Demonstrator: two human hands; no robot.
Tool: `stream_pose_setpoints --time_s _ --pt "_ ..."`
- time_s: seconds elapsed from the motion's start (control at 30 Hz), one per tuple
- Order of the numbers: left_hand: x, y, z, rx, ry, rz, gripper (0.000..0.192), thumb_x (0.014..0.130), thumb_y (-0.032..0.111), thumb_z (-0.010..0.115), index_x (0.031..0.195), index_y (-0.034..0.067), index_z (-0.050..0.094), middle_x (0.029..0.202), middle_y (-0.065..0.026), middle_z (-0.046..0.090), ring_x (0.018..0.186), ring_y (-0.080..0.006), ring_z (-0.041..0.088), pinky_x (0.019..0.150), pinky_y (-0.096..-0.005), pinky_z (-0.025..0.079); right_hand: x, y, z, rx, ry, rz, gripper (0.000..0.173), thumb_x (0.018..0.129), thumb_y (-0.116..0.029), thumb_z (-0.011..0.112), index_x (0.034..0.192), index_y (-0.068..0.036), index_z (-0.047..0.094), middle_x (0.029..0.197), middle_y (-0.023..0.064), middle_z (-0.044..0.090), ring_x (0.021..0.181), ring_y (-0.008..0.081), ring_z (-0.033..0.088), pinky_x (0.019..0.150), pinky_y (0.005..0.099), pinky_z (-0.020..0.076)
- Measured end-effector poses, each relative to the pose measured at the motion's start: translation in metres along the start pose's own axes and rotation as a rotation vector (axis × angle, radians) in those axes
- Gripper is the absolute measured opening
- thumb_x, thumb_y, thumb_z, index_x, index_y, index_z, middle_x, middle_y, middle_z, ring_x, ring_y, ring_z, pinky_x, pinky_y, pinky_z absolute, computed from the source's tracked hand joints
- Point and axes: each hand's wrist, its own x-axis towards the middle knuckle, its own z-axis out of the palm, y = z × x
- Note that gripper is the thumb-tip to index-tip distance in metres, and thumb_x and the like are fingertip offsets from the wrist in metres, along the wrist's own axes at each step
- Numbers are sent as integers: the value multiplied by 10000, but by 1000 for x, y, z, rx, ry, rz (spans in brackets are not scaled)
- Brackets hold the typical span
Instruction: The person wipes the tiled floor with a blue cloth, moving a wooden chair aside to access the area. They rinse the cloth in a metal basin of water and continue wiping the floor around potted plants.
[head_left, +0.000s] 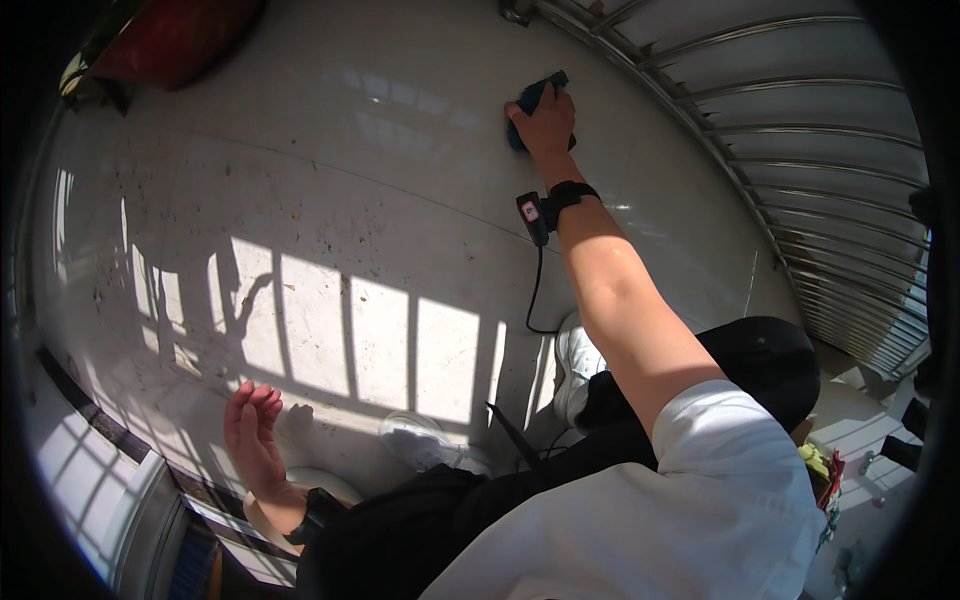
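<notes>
My right hand (550, 124) presses a dark teal cloth (529, 97) against the pale tiled floor (420, 187), arm stretched far forward. The thumb lies on the cloth's left side and the fingers spread over its top. A black strap with a small device (531, 214) sits on that wrist, and a cable hangs from it. My left hand (256, 435) is raised at the lower left, loosely curled with nothing in it. Dark specks and small bits of debris (296, 216) are scattered over the floor left of the cloth.
Metal railing bars (795, 126) curve along the right side. A red rounded object (169, 45), perhaps a pot, stands at the upper left. My white shoes (424, 435) are planted on the floor. A sliding-door frame (150, 517) borders the lower left. Barred sunlight falls across the tiles.
</notes>
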Motion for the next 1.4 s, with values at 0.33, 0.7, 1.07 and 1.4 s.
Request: stream_pose_setpoints --time_s 0.33,0.7,1.07,1.4 --pt "-7 4 12 12 62 -10 294 1012 88 509 1273 -39 554 1079 -147 680 975 -216 678 896 -314 549 -72 -219 -6 936 -385 -503 366 827 -121 650 1189 -72 673 1342 95 585 1259 303 490 1049 397 439" --pt "-79 6 -21 62 241 -94 313 1026 118 494 1295 -35 543 1106 -148 688 992 -243 685 896 -344 548 -3 -190 33 431 -358 -544 629 802 -314 740 1378 -123 573 1484 138 469 1372 321 410 1129 433 380" --pt "-63 4 -30 175 96 -24 328 1016 101 483 1299 -54 542 1134 -159 680 1039 -229 655 964 -346 494 50 -131 -97 1052 -1247 -147 505 729 -98 621 1222 7 652 1120 90 643 928 177 611 831 303 533" --pt "33 -6 54 318 -286 -154 328 1011 117 507 1296 -35 559 1153 -161 672 1066 -234 657 967 -340 505 12 148 -395 541 -1173 465 614 720 -138 676 1318 -17 605 1232 107 631 1047 209 618 886 277 544"
